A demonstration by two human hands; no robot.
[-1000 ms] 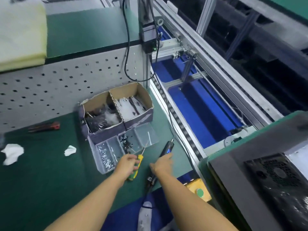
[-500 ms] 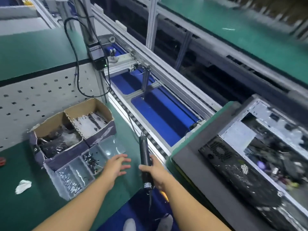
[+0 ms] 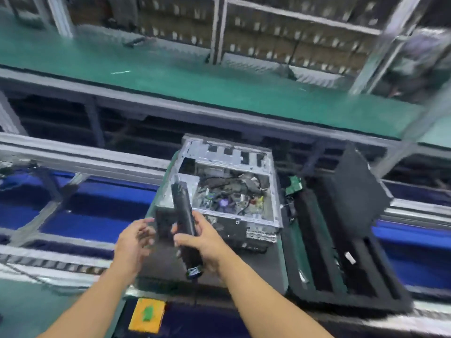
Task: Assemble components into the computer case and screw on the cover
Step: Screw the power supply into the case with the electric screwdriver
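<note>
While R hand (image 3: 207, 242) grips screwdriver (image 3: 183, 211), tip aimed away at open case (image 3: 227, 152), L hand (image 3: 133, 240) loose

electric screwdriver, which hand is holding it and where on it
The right hand grips the electric screwdriver around its lower body, near the cable end. The left hand is too blurred to tell if it holds anything.

A yellow square control box with a green button (image 3: 146, 314) sits at the near edge. To the left runs a blue conveyor bed (image 3: 92, 215) between grey metal rails (image 3: 73, 159). Beyond lies a long green-topped workbench (image 3: 195, 76), with blurred shelves of brown cartons (image 3: 280, 40) farthest back.
</note>
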